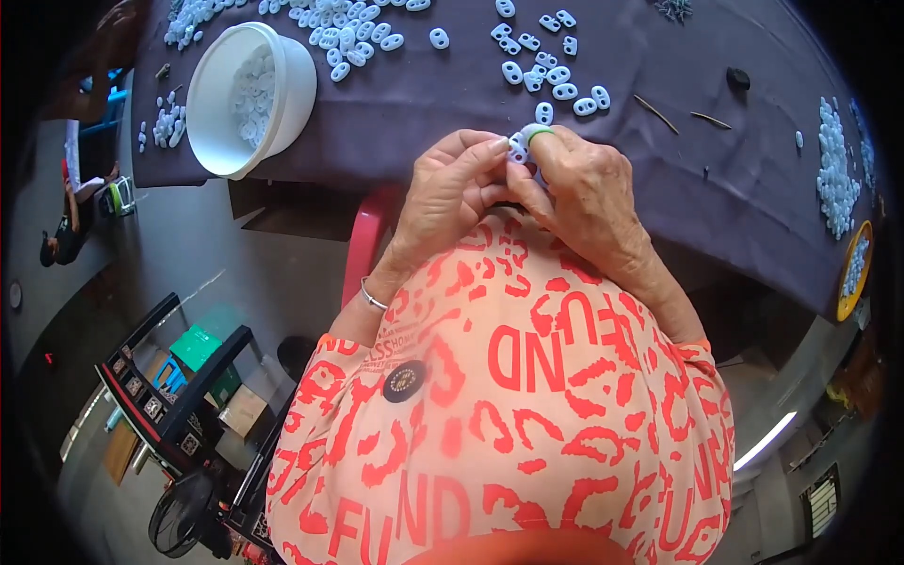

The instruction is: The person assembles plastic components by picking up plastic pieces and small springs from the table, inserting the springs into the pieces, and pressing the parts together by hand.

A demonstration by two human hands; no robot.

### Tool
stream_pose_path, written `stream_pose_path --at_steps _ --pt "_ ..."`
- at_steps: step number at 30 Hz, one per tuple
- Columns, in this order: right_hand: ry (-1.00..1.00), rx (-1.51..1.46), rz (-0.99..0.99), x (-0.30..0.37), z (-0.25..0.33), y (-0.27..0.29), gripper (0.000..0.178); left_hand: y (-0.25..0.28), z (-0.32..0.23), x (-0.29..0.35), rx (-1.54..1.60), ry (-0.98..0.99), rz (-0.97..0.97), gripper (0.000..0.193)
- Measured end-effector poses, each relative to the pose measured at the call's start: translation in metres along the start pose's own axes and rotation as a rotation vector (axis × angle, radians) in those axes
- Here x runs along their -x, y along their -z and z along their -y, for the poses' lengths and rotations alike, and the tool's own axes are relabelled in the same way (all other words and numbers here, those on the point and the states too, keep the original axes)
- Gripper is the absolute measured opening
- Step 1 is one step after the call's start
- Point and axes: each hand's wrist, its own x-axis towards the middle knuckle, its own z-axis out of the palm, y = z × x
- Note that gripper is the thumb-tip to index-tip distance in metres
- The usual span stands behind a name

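Observation:
At the near edge of the table, both hands meet around a small white oval plastic piece with two holes (517, 149). The thumb and fingertips of my left hand (443, 193) pinch its left side. Bent over the other side is my right hand (591, 193), its thumb and fingers closed on the piece; a white wrap with a green band covers one fingertip. The fingers hide part of the piece. Just beyond them lies a loose two-holed oval piece (544, 113), and a scattered group of similar pieces (564, 91) spreads farther back.
A white tub (299, 89) with small pale pieces stands at left, beside a heap of oval pieces (353, 33). Two thin brown sticks (656, 114) and a dark lump (737, 79) lie at right. Small white parts (835, 174) and a yellow dish (845, 308) are at the right edge.

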Motion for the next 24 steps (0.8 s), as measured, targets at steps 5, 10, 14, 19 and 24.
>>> stream_pose_path --at_steps 5,10,14,19,24 --pt "0.052 -0.009 0.002 0.003 -0.004 -0.001 0.019 -0.004 -0.001 0.004 -0.218 -0.017 -0.081 0.016" --pt "0.062 -0.004 0.073 0.004 -0.006 0.001 0.020 -0.004 0.000 0.006 -0.380 -0.054 -0.101 0.016" --pt "0.051 -0.031 0.094 0.003 -0.008 0.001 0.022 -0.003 0.000 0.006 -0.458 -0.070 -0.088 0.015" --pt "0.028 -0.047 0.103 0.002 -0.007 0.001 0.024 -0.003 -0.002 0.005 -0.486 -0.052 -0.087 0.016" --pt "0.102 -0.151 0.022 0.001 -0.011 -0.004 0.023 -0.003 -0.004 0.006 -0.468 -0.026 -0.103 0.018"
